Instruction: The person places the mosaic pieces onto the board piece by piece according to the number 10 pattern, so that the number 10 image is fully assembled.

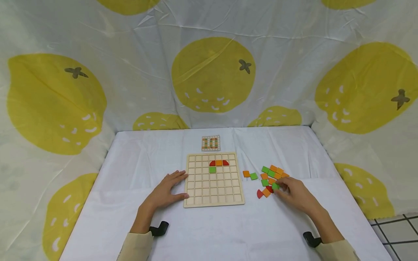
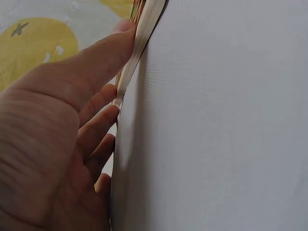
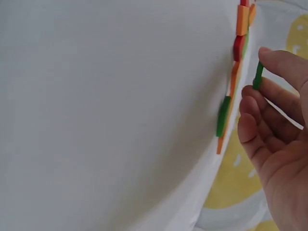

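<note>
My left hand [image 1: 167, 189] rests at the left edge of a wooden grid board [image 1: 215, 186], fingertips and thumb touching its rim, fingers nearly straight. On the board's upper rows sit an orange square tile [image 1: 219, 163] between two red quarter-round tiles [image 1: 225, 163]. Below the left red one lies a green square tile [image 1: 212, 169]. Right of the board, my right hand [image 1: 296, 195] pinches another green tile [image 3: 258, 77] between thumb and fingertips, held over a loose pile of orange, green and red tiles [image 1: 264, 176]. Seen from the right wrist, this tile is edge-on and raised off the cloth.
Behind the board lies a small pattern card [image 1: 210, 143] with a coloured grid. An orange tile [image 1: 246, 174] and a green tile [image 1: 253, 176] lie between board and pile. White cloth [image 1: 209, 232] covers the table, and a fruit-print curtain [image 1: 281, 43] hangs behind it.
</note>
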Available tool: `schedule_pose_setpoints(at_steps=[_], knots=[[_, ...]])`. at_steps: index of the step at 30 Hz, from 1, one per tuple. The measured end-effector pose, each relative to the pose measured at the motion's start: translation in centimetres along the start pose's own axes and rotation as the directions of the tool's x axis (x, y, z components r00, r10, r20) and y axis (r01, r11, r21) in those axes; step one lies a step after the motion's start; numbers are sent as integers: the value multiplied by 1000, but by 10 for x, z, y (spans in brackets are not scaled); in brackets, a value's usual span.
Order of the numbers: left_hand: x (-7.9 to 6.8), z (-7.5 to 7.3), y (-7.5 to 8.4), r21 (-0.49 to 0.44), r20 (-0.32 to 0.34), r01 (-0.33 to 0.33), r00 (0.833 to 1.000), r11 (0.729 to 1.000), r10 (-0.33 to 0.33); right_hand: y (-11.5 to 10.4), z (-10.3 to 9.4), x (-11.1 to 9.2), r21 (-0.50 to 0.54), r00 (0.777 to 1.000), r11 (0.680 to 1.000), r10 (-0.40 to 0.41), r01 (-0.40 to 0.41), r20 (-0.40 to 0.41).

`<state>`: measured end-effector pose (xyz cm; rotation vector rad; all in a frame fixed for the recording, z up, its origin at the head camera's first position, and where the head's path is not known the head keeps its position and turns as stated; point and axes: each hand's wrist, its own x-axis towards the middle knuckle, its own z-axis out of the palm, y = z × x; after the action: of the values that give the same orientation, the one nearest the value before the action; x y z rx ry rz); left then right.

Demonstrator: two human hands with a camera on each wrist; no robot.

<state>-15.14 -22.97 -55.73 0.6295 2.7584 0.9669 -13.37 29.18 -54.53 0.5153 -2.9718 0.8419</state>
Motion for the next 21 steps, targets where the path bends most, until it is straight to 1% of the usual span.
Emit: schedule_pose_setpoints(at_steps=[2, 6, 9, 12, 18, 21], knots=[[0, 0, 1, -7, 3, 8, 1000, 1000, -8, -3, 0, 7, 10, 1000, 1000, -17, 17, -18], [-1, 1, 0, -7, -2, 2, 1000, 1000, -2, -13, 3, 24, 41, 999, 999, -30, 31, -25], [-1, 1, -2, -9, -10, -14, 1000, 1000, 14, -22, 8, 37, 61, 999, 997, -39, 40, -14], [-1, 1, -1, -13, -12, -18, 1000, 1000, 18, -33, 15, 49, 71, 998, 995, -66, 66, -8], [-2, 0, 0, -7, -6, 8, 1000, 1000, -8, -53, 27, 76, 71, 997, 994, -80, 79, 12], [-1, 1, -1, -6, -1, 11, 1000, 1000, -11, -60, 35, 87, 85, 995, 991, -102, 100, 21]])
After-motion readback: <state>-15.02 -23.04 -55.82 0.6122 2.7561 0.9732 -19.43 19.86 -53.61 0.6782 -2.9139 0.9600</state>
